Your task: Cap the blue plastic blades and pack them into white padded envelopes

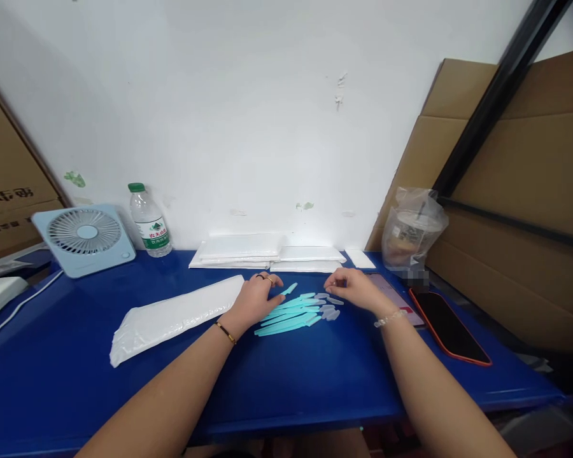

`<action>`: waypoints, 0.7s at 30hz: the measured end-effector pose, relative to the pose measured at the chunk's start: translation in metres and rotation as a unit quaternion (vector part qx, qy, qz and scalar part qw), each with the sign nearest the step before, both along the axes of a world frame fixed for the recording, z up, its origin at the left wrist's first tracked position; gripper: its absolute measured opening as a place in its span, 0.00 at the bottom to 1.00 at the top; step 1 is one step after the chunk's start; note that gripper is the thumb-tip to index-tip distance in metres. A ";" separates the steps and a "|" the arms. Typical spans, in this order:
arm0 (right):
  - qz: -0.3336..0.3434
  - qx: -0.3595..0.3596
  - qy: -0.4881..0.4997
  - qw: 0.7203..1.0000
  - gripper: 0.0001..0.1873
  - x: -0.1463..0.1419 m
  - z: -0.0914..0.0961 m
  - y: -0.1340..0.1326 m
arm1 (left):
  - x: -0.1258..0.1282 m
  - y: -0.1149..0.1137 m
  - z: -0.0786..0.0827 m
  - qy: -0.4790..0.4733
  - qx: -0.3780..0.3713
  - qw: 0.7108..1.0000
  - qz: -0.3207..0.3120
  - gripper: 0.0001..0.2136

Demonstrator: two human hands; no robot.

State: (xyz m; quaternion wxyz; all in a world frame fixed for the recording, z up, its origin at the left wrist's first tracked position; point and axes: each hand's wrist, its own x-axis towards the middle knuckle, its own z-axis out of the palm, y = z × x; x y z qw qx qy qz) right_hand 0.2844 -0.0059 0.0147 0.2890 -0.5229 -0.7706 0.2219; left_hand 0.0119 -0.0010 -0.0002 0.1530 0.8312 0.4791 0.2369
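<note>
Several turquoise eyebrow razors [286, 327] lie in a loose fan on the blue table, their heads pointing right. Small clear plastic blade caps [331, 313] are scattered just beyond those heads. My left hand [256, 300] is over the left end of the pile, and one razor [290, 289] sticks out between its thumb and fingers; the handle end is hidden. To the right of the caps, my right hand [356, 287] has its thumb and fingertips pinched together. Whatever lies between those fingertips is too small to make out.
A long white package [176, 318] lies left of my left hand. White packets [241, 248] are stacked along the wall. A fan [86, 238] and water bottle [151, 222] stand at left. On the right are a bagged cup [410, 232], a phone [451, 327] and cardboard [520, 152].
</note>
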 end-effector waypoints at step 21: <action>0.048 -0.060 -0.023 0.997 0.04 -0.012 -0.017 0.004 | -0.002 0.004 -0.001 0.015 -0.055 0.998 -0.016 0.08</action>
